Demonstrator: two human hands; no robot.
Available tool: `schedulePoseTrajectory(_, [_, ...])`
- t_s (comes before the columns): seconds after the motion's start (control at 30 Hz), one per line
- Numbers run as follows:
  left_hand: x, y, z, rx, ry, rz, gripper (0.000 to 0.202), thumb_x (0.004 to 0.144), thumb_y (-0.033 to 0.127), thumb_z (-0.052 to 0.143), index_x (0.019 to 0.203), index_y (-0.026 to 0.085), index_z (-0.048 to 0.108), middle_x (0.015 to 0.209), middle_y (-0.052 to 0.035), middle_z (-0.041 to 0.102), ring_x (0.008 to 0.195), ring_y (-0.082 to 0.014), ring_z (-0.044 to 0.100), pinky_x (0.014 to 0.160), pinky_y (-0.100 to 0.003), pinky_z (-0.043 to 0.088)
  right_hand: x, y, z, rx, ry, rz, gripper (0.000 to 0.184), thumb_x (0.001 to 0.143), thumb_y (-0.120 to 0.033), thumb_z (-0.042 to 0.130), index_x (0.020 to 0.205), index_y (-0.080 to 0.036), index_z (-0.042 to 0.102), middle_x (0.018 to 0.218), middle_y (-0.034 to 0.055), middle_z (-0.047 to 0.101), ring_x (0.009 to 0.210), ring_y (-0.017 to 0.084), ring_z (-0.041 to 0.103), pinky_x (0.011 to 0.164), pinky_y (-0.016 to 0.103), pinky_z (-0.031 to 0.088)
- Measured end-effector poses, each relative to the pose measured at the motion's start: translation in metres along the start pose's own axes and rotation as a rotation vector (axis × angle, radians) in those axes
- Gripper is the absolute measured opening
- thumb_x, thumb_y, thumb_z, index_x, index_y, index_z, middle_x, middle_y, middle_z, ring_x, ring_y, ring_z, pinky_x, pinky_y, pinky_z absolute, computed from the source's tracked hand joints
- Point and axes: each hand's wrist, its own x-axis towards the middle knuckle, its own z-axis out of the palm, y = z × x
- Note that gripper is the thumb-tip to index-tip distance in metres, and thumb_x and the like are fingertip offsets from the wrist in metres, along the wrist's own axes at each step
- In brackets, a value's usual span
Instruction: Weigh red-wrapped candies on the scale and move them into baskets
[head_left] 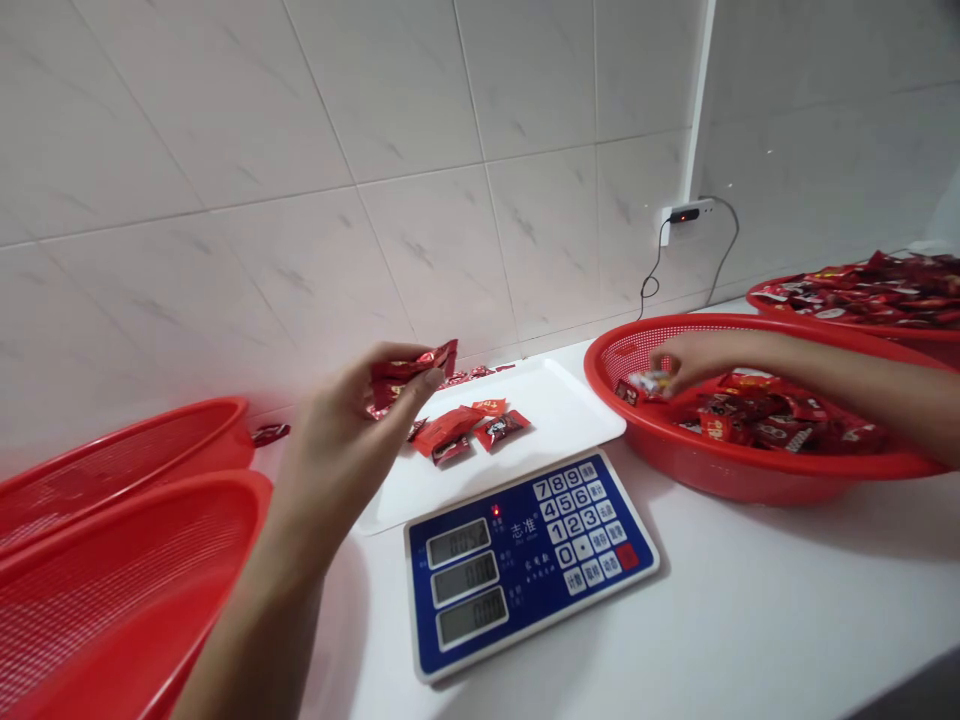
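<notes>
My left hand [334,440] is closed around several red candy packets [405,378] and hangs over the left part of the white scale tray [574,415]. Several loose red packets [501,430] lie on that tray. In front of it is the digital scale's blue keypad panel [525,570], with three small displays. My right hand [688,362] reaches into a red plastic basket [720,480], fingers closed on a small white-and-yellow packet [649,383]. Red candy packets [772,415] are piled in this basket, partly hidden under my right forearm.
Two red baskets [240,490] stand at the left. Another red basket heaped with red packets [862,290] is at the back right. Some packets [270,434] lie beside the baskets near the wall. A power socket [686,215] with cables is on the tiled wall.
</notes>
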Motion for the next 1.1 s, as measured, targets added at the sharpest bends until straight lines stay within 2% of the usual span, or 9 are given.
schedulePoseTrajectory(0.1, [-0.002,0.002,-0.002,-0.06,0.056,-0.021,0.019,0.083,0.042,0.076,0.094,0.027,0.076,0.078,0.0038,0.075,0.074,-0.0128,0.068,0.059,-0.021,0.048,0.0,-0.015,-0.024,0.108,0.225,-0.033,0.013,0.083,-0.023,0.066,0.092,-0.015,0.064,0.091,0.011,0.07,0.075,0.016,0.06,0.069,0.031,0.041])
schedulePoseTrajectory(0.2, [-0.006,0.008,0.0,-0.245,0.165,0.13,0.015,0.083,0.035,0.078,0.096,0.028,0.076,0.081,0.0049,0.076,0.075,-0.0112,0.07,0.063,-0.019,0.053,0.001,-0.052,-0.026,0.286,0.357,-0.201,0.031,0.083,-0.03,0.071,0.109,-0.015,0.064,0.104,0.0102,0.072,0.088,0.018,0.065,0.075,0.031,0.047])
schedulePoseTrajectory(0.27, [-0.011,0.015,0.003,-0.347,0.183,0.231,0.014,0.083,0.03,0.079,0.097,0.03,0.077,0.081,0.0068,0.076,0.074,-0.009,0.07,0.063,-0.016,0.054,0.006,-0.081,-0.015,0.265,0.279,-0.287,0.034,0.082,-0.028,0.073,0.113,-0.017,0.065,0.104,0.0081,0.073,0.092,0.021,0.067,0.078,0.032,0.049])
schedulePoseTrajectory(0.37, [-0.017,0.023,0.004,-0.366,0.13,0.294,0.014,0.084,0.026,0.079,0.096,0.033,0.077,0.081,0.01,0.076,0.073,-0.005,0.07,0.063,-0.012,0.053,0.016,-0.112,0.007,0.05,0.075,-0.28,0.041,0.081,-0.03,0.073,0.119,-0.018,0.066,0.115,0.0108,0.072,0.103,0.028,0.066,0.083,0.039,0.05])
schedulePoseTrajectory(0.47, [-0.02,0.026,0.001,-0.348,0.155,0.323,0.015,0.085,0.026,0.079,0.098,0.033,0.077,0.08,0.0113,0.075,0.07,-0.0033,0.068,0.06,-0.01,0.052,0.023,-0.122,0.015,0.008,-0.094,-0.291,0.072,0.071,-0.036,0.082,0.137,-0.019,0.059,0.132,0.0135,0.065,0.116,0.032,0.062,0.089,0.041,0.051])
schedulePoseTrajectory(0.53, [-0.02,0.026,-0.001,-0.346,0.184,0.323,0.016,0.084,0.026,0.079,0.099,0.032,0.077,0.079,0.0111,0.075,0.068,-0.0033,0.068,0.059,-0.01,0.052,0.022,-0.122,0.009,0.116,-0.054,-0.324,0.082,0.07,-0.036,0.083,0.145,-0.021,0.052,0.138,0.0126,0.061,0.121,0.03,0.06,0.095,0.039,0.049])
schedulePoseTrajectory(0.63, [-0.02,0.025,-0.002,-0.377,0.176,0.33,0.015,0.085,0.023,0.079,0.098,0.03,0.077,0.081,0.0109,0.076,0.071,-0.0031,0.07,0.061,-0.009,0.053,0.014,-0.125,-0.003,0.178,0.095,-0.362,0.056,0.077,-0.03,0.076,0.132,-0.023,0.065,0.132,0.0085,0.065,0.12,0.027,0.06,0.095,0.038,0.047])
schedulePoseTrajectory(0.73, [-0.02,0.027,-0.001,-0.402,0.151,0.338,0.016,0.085,0.02,0.078,0.097,0.029,0.076,0.082,0.0118,0.077,0.072,-0.0015,0.07,0.06,-0.007,0.052,0.007,-0.131,-0.006,0.133,0.1,-0.434,0.032,0.08,-0.025,0.073,0.112,-0.023,0.074,0.117,0.0056,0.071,0.114,0.025,0.062,0.092,0.036,0.046])
schedulePoseTrajectory(1.1, [-0.021,0.027,-0.001,-0.344,0.139,0.361,0.016,0.087,0.021,0.077,0.099,0.031,0.076,0.082,0.0124,0.075,0.073,-0.0022,0.07,0.063,-0.009,0.054,0.007,-0.143,0.022,0.035,0.067,-0.539,0.033,0.082,-0.023,0.071,0.116,-0.019,0.073,0.122,0.0098,0.068,0.115,0.027,0.059,0.096,0.039,0.044])
